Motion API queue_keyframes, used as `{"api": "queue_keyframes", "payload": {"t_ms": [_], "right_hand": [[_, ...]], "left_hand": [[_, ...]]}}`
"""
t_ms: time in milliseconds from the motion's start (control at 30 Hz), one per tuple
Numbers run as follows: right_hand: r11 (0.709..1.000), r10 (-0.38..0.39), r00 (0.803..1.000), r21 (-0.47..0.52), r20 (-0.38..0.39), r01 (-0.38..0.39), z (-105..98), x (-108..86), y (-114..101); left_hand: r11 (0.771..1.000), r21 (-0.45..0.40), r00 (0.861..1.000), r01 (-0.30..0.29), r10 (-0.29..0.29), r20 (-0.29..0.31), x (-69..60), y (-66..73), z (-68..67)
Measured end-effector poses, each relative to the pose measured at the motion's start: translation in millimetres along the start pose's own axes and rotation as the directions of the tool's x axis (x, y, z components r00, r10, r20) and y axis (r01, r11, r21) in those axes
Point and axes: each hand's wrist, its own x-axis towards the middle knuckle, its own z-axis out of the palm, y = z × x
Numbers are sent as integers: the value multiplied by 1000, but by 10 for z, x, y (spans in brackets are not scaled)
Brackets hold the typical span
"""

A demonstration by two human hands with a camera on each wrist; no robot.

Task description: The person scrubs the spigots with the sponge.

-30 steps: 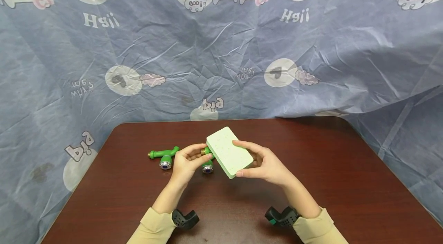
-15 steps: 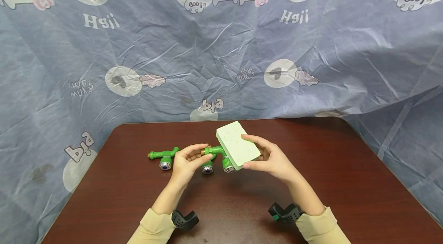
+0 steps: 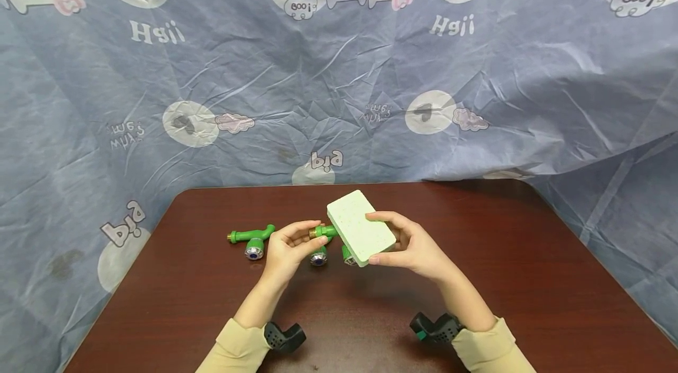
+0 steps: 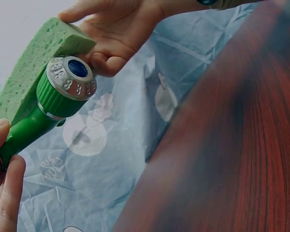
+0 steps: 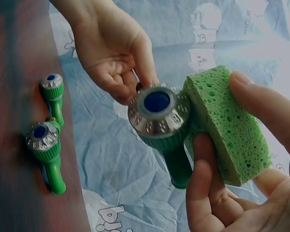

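My left hand (image 3: 286, 249) pinches a green faucet (image 4: 58, 100) by its brass threaded end, holding it above the table. The faucet has a ribbed green knob with a silver cap and a blue centre. In my right hand (image 3: 418, 246) is a pale green sponge block (image 3: 361, 229), gripped between thumb and fingers at its edges. The sponge lies against the faucet's body and, in the head view, hides most of it. The right wrist view shows the sponge's porous side (image 5: 237, 130) next to the silver cap.
Two similar green faucets lie on the dark brown table: one left of my left hand (image 3: 254, 246), the other partly hidden behind the hands (image 3: 318, 258). A blue-grey printed cloth (image 3: 296, 79) hangs behind the table's far edge.
The sponge and right hand moved up and right along the faucet, baring more of it, then came slightly back down and left. My left hand has stayed almost still.
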Motion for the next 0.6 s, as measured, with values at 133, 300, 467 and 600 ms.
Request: {"api": "queue_keyframes", "payload": {"t_ms": [133, 300, 467, 600], "right_hand": [[1000, -6, 999, 5, -36, 6, -2, 2, -3], [1000, 5, 999, -16, -45, -6, 71, 4, -19], [1000, 15, 1000, -27, -12, -15, 100, 6, -34], [1000, 1, 1000, -12, -2, -1, 52, -2, -33]], "left_hand": [[1000, -18, 1000, -10, 10, -3, -1, 19, 2], [1000, -4, 1000, -1, 1, 6, -1, 24, 8], [1000, -3, 1000, 9, -9, 2, 1, 34, 5], [1000, -6, 1000, -5, 5, -3, -2, 50, 1]]}}
